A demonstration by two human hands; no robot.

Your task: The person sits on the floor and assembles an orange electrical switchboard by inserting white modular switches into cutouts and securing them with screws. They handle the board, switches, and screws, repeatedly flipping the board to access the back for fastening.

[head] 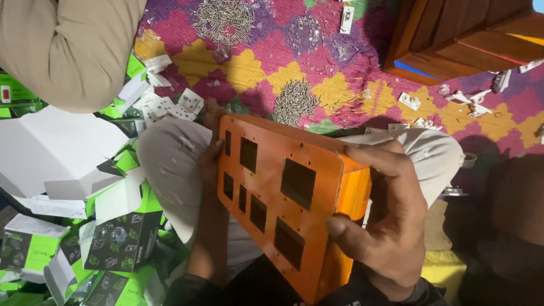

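Observation:
An orange wooden board with several rectangular cut-outs rests tilted across my lap, over my knees in light trousers. My right hand grips its near right end, thumb on the front face and fingers curled over the top edge. At the board's far left edge my left hand holds on, mostly hidden behind the board, only the fingers showing.
Piles of small metal screws lie on the patterned pink and yellow mat. White switch parts and green and white cartons crowd the left. A wooden box stands at top right. Another person's knee sits top left.

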